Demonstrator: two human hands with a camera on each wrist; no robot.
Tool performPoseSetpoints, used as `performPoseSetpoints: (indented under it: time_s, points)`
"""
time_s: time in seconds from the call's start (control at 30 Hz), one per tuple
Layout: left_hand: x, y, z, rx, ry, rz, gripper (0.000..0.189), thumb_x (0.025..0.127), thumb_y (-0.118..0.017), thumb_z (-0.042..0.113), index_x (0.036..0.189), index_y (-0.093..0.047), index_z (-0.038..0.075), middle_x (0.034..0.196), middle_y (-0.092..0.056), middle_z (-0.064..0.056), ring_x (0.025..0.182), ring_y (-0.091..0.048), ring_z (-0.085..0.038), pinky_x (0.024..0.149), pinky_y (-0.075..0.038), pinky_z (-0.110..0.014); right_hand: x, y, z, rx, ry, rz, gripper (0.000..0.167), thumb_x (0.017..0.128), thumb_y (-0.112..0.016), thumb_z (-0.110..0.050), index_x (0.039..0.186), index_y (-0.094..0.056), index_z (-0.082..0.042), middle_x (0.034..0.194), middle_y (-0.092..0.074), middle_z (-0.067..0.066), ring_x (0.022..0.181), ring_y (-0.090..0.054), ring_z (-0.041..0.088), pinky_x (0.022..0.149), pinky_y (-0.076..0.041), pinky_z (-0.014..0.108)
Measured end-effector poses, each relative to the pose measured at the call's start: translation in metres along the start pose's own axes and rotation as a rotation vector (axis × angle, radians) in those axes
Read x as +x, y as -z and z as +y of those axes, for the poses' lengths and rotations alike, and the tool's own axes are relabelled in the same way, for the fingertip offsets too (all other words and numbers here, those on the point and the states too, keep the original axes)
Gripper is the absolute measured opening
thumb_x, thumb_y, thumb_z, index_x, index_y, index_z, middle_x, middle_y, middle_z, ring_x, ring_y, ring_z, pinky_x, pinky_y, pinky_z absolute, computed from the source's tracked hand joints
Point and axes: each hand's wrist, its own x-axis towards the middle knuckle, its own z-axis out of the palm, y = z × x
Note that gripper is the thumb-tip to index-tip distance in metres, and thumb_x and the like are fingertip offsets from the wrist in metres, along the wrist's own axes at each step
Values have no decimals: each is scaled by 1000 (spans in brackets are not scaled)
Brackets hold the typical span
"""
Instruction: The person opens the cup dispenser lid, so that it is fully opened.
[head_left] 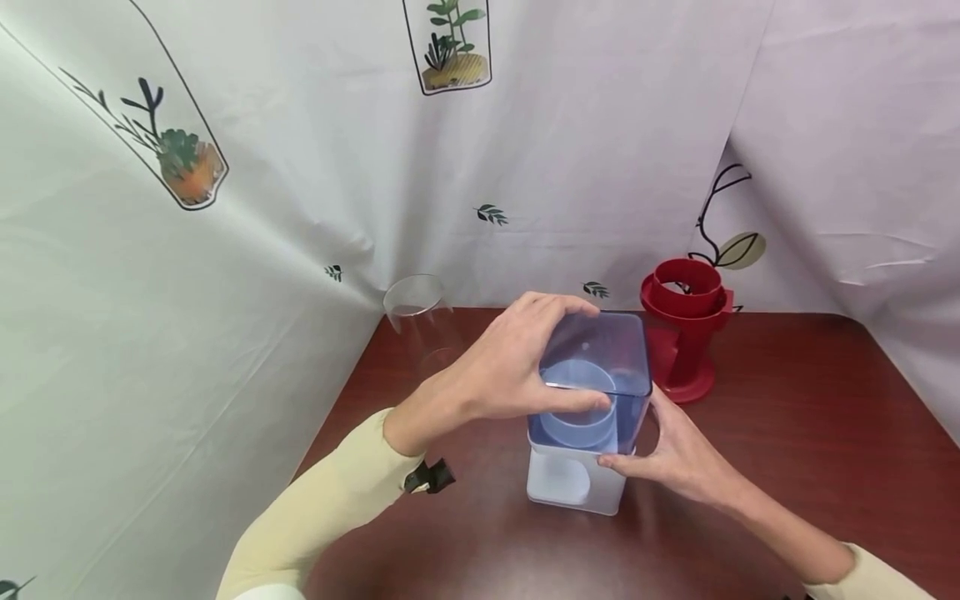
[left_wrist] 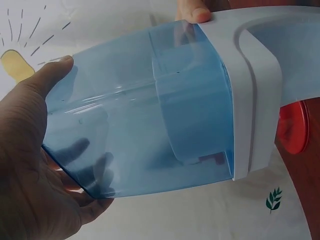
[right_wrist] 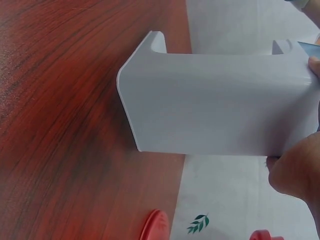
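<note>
A blue see-through container (head_left: 626, 354) with a round ring visible inside sits on a white base (head_left: 606, 492) that has a rounded recess in its front. My left hand (head_left: 513, 367) grips the container's upper end, thumb on one side and fingers on the other. In the left wrist view, that hand (left_wrist: 35, 165) spans the container's end, with some fingers seen through the blue wall. My right hand (head_left: 686, 458) holds the white base near its top, where it meets the container. The right wrist view shows the base's smooth side (right_wrist: 210, 105) between fingers and thumb.
A red stand (head_left: 686, 350) with a ring-shaped top stands behind and to the right. At the back left is a clear cylinder (head_left: 420, 312), partly behind my left arm. The dark red table (head_left: 810, 433) meets white patterned cloth (head_left: 300, 208) at the back and left.
</note>
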Motion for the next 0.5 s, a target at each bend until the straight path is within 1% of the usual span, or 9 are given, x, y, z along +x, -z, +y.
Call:
performPoseSetpoints:
  time_s: [0.13,0.27,0.33,0.43,0.5]
  points:
    - [1,0,-2,-33,12,8,88,77,-92,54,146,-55,12,139,-62,4,127,-51,-14,103,-45,-30,1,1,0,4,-9,0,111,75,-98,-25,163,-32,-37,147,-55,-6,132,-51,10,110,-40,23]
    - [0,-1,-5,-84,29,-5,95,78,-91,56,154,-50,16,146,-58,5,130,-48,-13,103,-46,-32,2,1,1,13,-3,5,111,74,-99,-24,163,-33,-36,147,-55,-5,132,-50,11,110,-38,19]
    - [-2,-1,-7,-127,40,-9,99,77,-92,55,157,-46,18,151,-54,6,134,-46,-12,107,-46,-33,1,0,1,23,2,8,111,74,-99,-23,163,-34,-35,146,-56,-5,132,-51,11,109,-37,17]
    - [-7,-4,-13,-216,56,2,104,75,-95,49,160,-42,21,159,-45,7,141,-44,-12,111,-45,-35,1,-1,2,38,4,9,110,74,-99,-23,162,-34,-35,145,-56,-5,132,-51,11,109,-37,15]
    - [-10,-6,-16,-279,68,14,105,75,-97,43,161,-41,22,159,-44,7,138,-47,-11,110,-47,-34,0,-1,3,52,4,6,110,74,-99,-22,162,-35,-34,145,-56,-5,132,-52,11,108,-39,16]
